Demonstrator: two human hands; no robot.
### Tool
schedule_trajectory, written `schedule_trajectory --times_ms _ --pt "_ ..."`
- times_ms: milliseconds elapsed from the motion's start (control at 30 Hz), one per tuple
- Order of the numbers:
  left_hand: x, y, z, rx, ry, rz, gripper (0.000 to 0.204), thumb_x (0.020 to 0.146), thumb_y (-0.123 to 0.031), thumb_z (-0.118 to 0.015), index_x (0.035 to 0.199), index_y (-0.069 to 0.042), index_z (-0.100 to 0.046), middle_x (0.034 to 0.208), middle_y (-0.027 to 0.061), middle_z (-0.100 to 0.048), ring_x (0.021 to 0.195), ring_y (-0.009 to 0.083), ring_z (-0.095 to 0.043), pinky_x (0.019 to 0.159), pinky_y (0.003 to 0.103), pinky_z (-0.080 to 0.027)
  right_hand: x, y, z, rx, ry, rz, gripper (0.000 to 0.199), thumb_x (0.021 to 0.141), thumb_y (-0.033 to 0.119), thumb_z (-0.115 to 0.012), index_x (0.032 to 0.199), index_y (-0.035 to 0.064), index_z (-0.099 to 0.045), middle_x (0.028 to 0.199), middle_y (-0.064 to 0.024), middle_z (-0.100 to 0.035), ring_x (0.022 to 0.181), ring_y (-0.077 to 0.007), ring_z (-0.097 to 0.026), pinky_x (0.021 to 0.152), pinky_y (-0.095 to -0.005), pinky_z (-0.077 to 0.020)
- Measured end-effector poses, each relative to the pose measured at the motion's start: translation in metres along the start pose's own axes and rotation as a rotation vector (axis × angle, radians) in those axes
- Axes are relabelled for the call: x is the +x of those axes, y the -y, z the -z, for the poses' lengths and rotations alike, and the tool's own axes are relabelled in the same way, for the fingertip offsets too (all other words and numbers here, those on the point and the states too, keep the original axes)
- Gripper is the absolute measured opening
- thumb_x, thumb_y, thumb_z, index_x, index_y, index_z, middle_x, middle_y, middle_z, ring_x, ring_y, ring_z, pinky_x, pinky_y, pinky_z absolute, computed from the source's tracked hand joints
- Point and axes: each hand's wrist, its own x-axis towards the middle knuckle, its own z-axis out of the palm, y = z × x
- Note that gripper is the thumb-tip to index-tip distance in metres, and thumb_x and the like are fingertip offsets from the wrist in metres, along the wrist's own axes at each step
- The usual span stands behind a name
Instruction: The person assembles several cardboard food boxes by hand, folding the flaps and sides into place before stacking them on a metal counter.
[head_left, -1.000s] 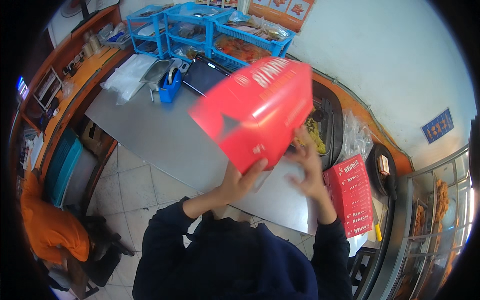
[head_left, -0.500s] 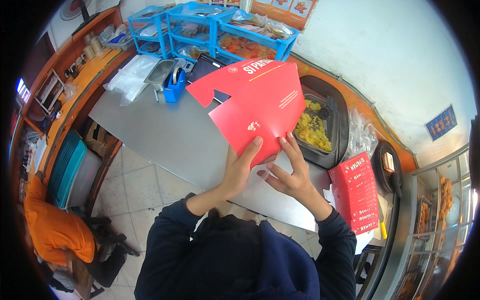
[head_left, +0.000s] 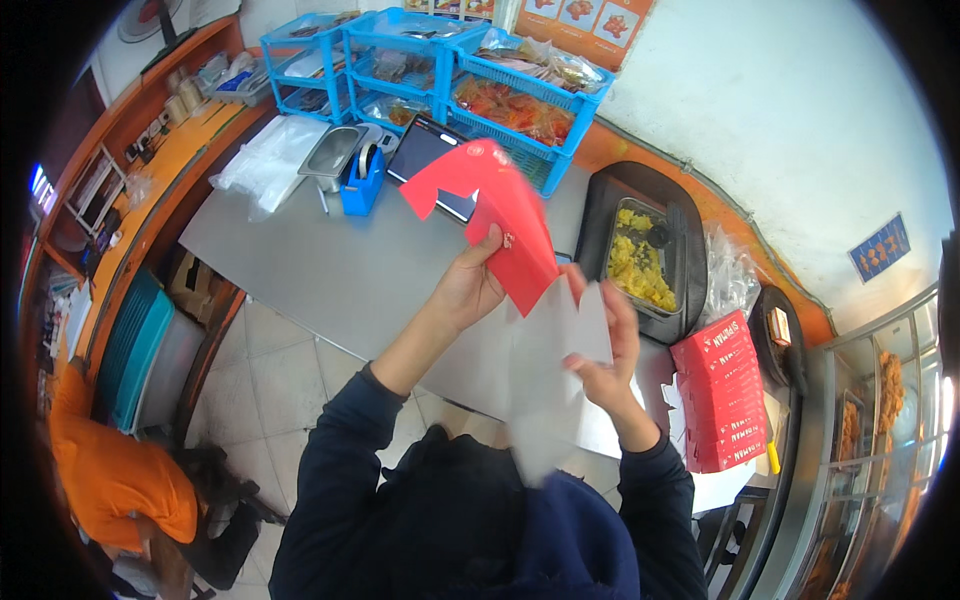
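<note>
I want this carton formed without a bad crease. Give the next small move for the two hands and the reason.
Probably swing the white panel up to square with the red side. The left hand pinches the red carton blank at its fold, and the right hand grips the white inner panel, which hangs loose and only partly opened above the steel table.

dark navy long sleeves, navy hooded top, bare hands

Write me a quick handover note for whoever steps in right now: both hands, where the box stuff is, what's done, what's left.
Left hand: gripping the red carton blank, held above the steel table.
Right hand: holding the blank's white inner panels.
Stack of flat red cartons lies to the right; tray of yellow food sits behind.
Done: one blank picked up, partly opened.
Left: it is not yet box-shaped, and holds no food.
</note>
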Motion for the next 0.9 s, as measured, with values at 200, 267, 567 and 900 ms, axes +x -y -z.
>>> schedule_trajectory --times_ms 200,267,567,900 --pt "0.001 0.005 -0.02 0.308 -0.053 -0.164 0.03 0.086 -0.018 -0.053 0.111 -0.004 -0.045 0.107 0.0067 -0.055 0.097 0.0145 -0.055 0.084 0.03 -0.046 0.032 0.016 0.007 -0.533 0.127 0.318 0.06 0.067 0.029 -0.071 0.118 0.0092 -0.047 0.13 -0.0226 -0.035 0.122 -0.0423 -0.029 0.098 -0.0493 -0.0244" --pt "0.0 0.001 -0.038 0.369 -0.001 -0.177 0.028 0.086 -0.016 -0.052 0.11 -0.004 -0.045 0.104 0.0057 -0.055 0.095 0.0139 -0.055 0.082 0.03 -0.047 0.04 0.031 0.009 -0.79 0.222 0.315 0.058 0.056 0.029 -0.077 0.106 0.0081 -0.056 0.125 -0.0231 -0.041 0.119 -0.0453 -0.033 0.095 -0.0494 -0.0301" --pt "0.027 0.018 -0.026 -0.257 0.229 0.212 0.023 0.086 -0.018 -0.053 0.105 -0.007 -0.047 0.097 0.0051 -0.056 0.088 0.0162 -0.057 0.081 0.03 -0.047 0.022 0.02 0.015 -0.176 0.133 0.191 0.062 0.063 0.04 -0.074 0.103 0.0016 -0.046 0.126 -0.0322 -0.034 0.119 -0.04 -0.036 0.093 -0.0443 -0.0344" --pt "-0.009 0.012 -0.078 0.874 0.231 -0.09 0.025 0.089 -0.019 -0.047 0.104 0.001 -0.053 0.096 0.0064 -0.057 0.086 0.0118 -0.055 0.072 0.025 -0.045 0.009 0.071 0.021 -1.277 0.134 0.461 0.038 0.065 0.029 -0.069 0.097 0.0096 -0.061 0.116 -0.0141 -0.052 0.112 -0.0439 -0.041 0.094 -0.0553 -0.032"
